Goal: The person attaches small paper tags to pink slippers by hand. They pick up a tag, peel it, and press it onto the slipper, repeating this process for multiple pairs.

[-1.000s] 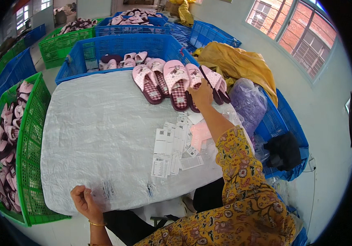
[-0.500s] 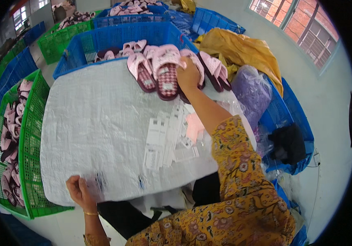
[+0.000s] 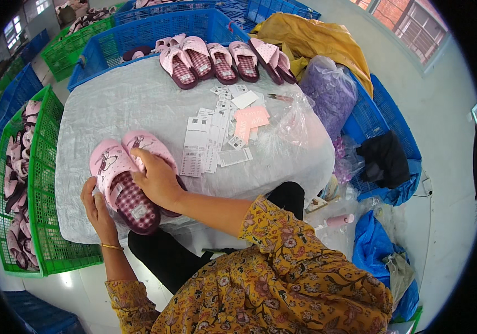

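Note:
A pair of pink slippers with checked maroon insoles [image 3: 124, 183] lies at the near left of the grey-covered table [image 3: 132, 106]. My right hand [image 3: 157, 178] rests on top of the pair, fingers over the right slipper. My left hand [image 3: 96, 209] cups the left slipper's heel at the table's near edge. Several more pink slippers [image 3: 221, 58] lie in a row at the far edge. A spread of white paper tags and pink cards [image 3: 219, 133] covers the middle of the table.
Green crates [image 3: 38, 183] with slippers stand at the left, blue crates [image 3: 138, 30] behind the table. A purple-filled plastic bag [image 3: 330, 92], a yellow cloth [image 3: 310, 39] and a blue crate holding a dark cloth [image 3: 383, 158] sit at the right.
My right hand drew back from the far row of slippers and brought a pair to the near left. My left hand moved from the table's edge onto that pair.

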Motion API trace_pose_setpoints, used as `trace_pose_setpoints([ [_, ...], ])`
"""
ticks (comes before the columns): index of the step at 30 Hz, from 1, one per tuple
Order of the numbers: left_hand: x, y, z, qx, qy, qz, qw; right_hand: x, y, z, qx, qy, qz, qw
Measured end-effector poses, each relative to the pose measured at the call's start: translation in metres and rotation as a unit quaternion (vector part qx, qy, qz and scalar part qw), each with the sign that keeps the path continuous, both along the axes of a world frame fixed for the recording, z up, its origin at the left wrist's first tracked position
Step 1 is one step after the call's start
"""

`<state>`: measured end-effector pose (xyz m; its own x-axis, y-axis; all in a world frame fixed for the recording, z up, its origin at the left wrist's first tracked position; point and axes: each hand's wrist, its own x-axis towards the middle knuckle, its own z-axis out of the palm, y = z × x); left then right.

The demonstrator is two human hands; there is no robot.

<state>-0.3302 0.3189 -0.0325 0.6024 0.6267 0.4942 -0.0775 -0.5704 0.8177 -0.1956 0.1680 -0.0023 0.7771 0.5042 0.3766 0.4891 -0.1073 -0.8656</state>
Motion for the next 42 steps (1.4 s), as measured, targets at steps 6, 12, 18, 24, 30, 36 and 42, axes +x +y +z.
trace_pose_setpoints([
  [6,-0.004,0.013,-0.036,-0.108,-0.035,0.045,0.993,0.025,-0.053,0.01,-0.063,0.009,0.069,0.996],
  [12,0.001,0.004,-0.038,-0.126,-0.054,0.072,0.988,0.165,-0.164,-0.001,-0.319,-0.203,-0.174,0.909],
  [18,-0.001,0.012,-0.046,-0.131,-0.06,0.059,0.988,0.211,-0.204,-0.014,-0.477,-0.187,-0.127,0.849],
  [24,-0.005,0.022,-0.05,-0.143,-0.03,0.058,0.988,0.244,-0.215,-0.02,-0.394,-0.083,-0.111,0.909],
  [30,-0.005,0.015,-0.028,-0.189,-0.039,0.105,0.976,0.285,-0.239,-0.018,-0.197,0.026,-0.018,0.98],
  [36,0.014,-0.028,0.037,-0.077,-0.099,0.12,0.985,0.28,-0.24,0.008,0.005,0.063,-0.058,0.996],
  [42,0.079,-0.143,0.07,-0.059,-0.009,-0.108,0.992,0.182,-0.229,0.029,0.157,0.182,-0.044,0.97],
])
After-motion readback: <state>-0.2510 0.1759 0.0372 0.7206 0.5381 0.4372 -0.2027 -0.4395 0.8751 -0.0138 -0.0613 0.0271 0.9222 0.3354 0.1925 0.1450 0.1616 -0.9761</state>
